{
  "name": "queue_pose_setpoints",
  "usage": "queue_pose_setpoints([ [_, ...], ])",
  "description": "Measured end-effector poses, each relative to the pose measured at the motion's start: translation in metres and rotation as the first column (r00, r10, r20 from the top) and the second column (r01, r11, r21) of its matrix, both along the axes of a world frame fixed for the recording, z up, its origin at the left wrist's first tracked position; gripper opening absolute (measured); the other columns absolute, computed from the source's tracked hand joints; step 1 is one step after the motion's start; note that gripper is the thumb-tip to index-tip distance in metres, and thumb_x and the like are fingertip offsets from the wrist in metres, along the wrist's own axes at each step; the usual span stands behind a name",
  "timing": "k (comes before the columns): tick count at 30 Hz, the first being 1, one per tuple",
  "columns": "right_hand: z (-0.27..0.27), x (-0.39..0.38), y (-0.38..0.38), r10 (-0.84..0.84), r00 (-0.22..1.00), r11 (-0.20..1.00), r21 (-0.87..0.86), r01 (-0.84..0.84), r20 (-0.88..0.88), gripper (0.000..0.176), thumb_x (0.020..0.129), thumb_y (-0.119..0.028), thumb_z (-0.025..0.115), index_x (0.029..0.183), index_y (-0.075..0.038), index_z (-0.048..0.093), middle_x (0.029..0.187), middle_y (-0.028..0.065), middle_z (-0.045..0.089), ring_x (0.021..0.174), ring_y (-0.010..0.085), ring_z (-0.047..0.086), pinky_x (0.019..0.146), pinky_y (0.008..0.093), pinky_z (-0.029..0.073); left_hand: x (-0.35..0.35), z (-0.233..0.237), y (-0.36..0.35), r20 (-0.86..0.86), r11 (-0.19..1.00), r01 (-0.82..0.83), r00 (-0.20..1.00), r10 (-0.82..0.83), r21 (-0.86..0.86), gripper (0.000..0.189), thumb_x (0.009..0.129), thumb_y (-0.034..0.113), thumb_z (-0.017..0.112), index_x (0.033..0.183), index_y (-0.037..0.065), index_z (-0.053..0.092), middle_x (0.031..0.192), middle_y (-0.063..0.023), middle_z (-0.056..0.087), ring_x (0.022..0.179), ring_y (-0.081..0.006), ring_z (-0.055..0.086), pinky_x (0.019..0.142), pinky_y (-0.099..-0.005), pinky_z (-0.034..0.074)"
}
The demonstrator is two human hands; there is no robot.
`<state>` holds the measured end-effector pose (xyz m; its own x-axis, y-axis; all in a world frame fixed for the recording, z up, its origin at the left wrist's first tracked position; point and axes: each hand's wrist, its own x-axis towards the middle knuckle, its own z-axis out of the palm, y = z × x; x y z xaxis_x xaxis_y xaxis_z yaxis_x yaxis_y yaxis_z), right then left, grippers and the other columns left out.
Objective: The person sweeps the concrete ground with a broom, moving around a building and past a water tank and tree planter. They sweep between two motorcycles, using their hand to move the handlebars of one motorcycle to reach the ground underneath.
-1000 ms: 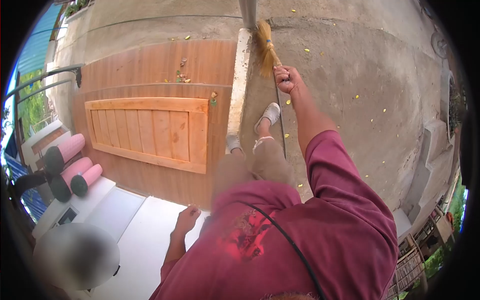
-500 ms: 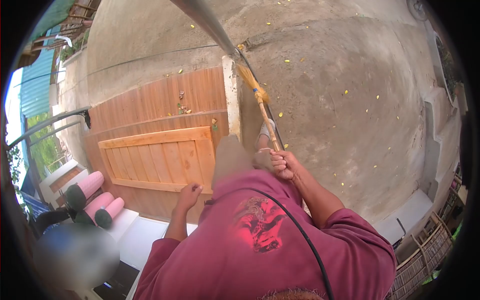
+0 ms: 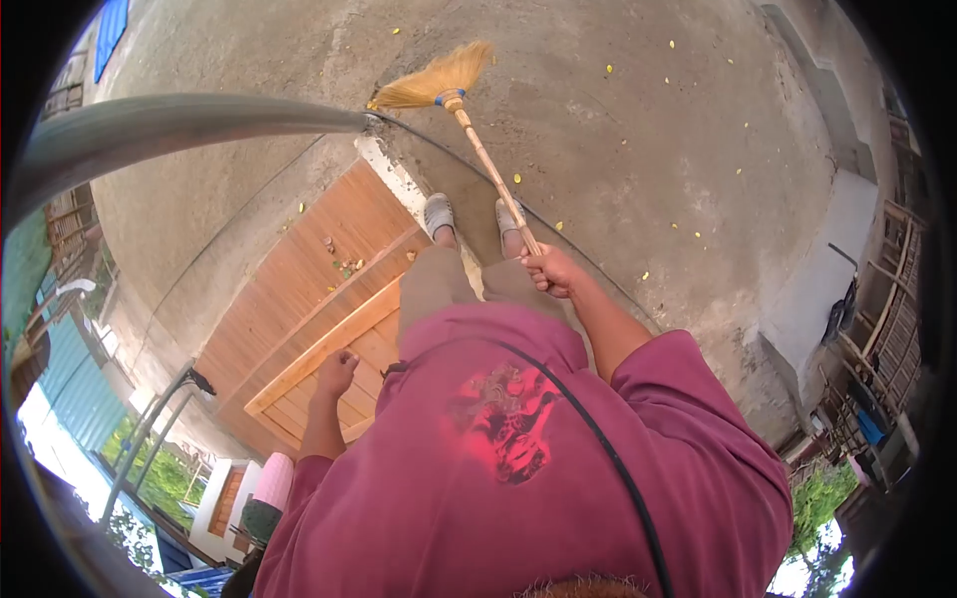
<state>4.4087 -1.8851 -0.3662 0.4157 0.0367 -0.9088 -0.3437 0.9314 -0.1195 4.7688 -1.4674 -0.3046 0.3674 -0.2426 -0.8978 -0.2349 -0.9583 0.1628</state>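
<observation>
My right hand (image 3: pixel 550 271) is wrapped round the lower end of the handle of a straw broom (image 3: pixel 478 145). The fan of its bristles lies spread on the concrete near the foot of a metal pole (image 3: pixel 239 115). My left hand (image 3: pixel 339 373) hangs at my left side over a wooden door panel (image 3: pixel 329 349), its fingers curled; nothing shows in them. A black cable (image 3: pixel 588 259) runs over the ground beneath the broom handle.
Small yellow leaves (image 3: pixel 517 178) dot the concrete floor (image 3: pixel 638 149). Debris (image 3: pixel 349 266) lies on wood-patterned flooring (image 3: pixel 344 214), edged by a white kerb (image 3: pixel 392 179). Pink rolls (image 3: pixel 273 480) stand lower left; a pale slab (image 3: pixel 822 269) is at right.
The view has turned clockwise. The broom's bristles have swung away and fanned out wider. Both of my feet now show beside the kerb, and the pole lies more to the left.
</observation>
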Motion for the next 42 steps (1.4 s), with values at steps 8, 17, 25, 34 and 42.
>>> queue_pose_setpoints([
  [8, 0.144, -0.25, 0.148, -0.136, 0.871, 0.991, -0.075, 0.115, -0.473, 0.012, 0.093, -0.009, 0.065, 0.098, -0.01, 0.054, 0.069, -0.0032, 0.048, 0.047, 0.0059, 0.038, 0.04, 0.0251, 0.027, 0.113, -0.002, -0.149, 0.062, 0.964, 0.197, 0.98, -0.188, -0.178, 0.029, 0.096, 0.026, 0.066, 0.099, -0.002, 0.068, 0.079, -0.0103, 0.069, 0.07, -0.0162, 0.066, 0.066, -0.0328, 0.054],
  [17, 0.014, -0.528, 0.242, 0.223, 0.514, 0.891, -0.04, -0.453, -0.828, 0.018, 0.091, -0.012, 0.06, 0.079, -0.001, 0.066, 0.055, 0.0111, 0.058, 0.043, 0.025, 0.057, 0.041, 0.0403, 0.042, 0.012, 0.027, -0.256, 0.038, 0.826, 0.479, 0.87, -0.491, -0.297, 0.027, 0.097, 0.024, 0.065, 0.098, -0.003, 0.067, 0.078, -0.0098, 0.069, 0.069, -0.0165, 0.065, 0.066, -0.0326, 0.053],
  [25, -0.127, -0.48, 0.123, 0.342, 0.309, 0.583, -0.057, -0.81, -0.888, 0.033, 0.09, -0.024, 0.057, 0.111, -0.004, 0.074, 0.109, 0.0168, 0.073, 0.1, 0.0356, 0.071, 0.085, 0.0434, 0.057, -0.098, 0.052, -0.258, 0.017, 0.607, 0.781, 0.616, -0.788, -0.145, 0.032, 0.092, 0.031, 0.069, 0.101, 0.001, 0.07, 0.087, -0.0172, 0.074, 0.084, -0.0313, 0.072, 0.074, -0.0406, 0.054],
  [34, -0.035, -0.277, 0.083, -0.111, 0.859, 0.894, -0.427, -0.133, -0.5, 0.028, 0.086, -0.016, 0.065, 0.108, 0.002, 0.067, 0.072, 0.012, 0.063, 0.055, 0.0234, 0.058, 0.052, 0.0391, 0.047, -0.123, 0.039, -0.3, 0.091, 0.562, 0.801, 0.587, -0.804, -0.204, 0.034, 0.095, 0.032, 0.066, 0.104, -0.001, 0.069, 0.091, -0.0191, 0.072, 0.088, -0.0313, 0.071, 0.078, -0.0404, 0.054],
  [42, 0.019, -0.3, 0.201, -0.361, 0.771, 0.77, -0.634, -0.071, -0.525, 0.046, 0.087, -0.018, 0.069, 0.129, -0.002, 0.06, 0.09, 0.0143, 0.066, 0.078, 0.0213, 0.062, 0.073, 0.0379, 0.049, -0.078, 0.003, -0.333, 0.049, 0.463, 0.868, 0.478, -0.877, -0.182, 0.035, 0.092, 0.033, 0.068, 0.103, 0.0, 0.07, 0.09, -0.0184, 0.073, 0.086, -0.0321, 0.071, 0.077, -0.0407, 0.054],
])
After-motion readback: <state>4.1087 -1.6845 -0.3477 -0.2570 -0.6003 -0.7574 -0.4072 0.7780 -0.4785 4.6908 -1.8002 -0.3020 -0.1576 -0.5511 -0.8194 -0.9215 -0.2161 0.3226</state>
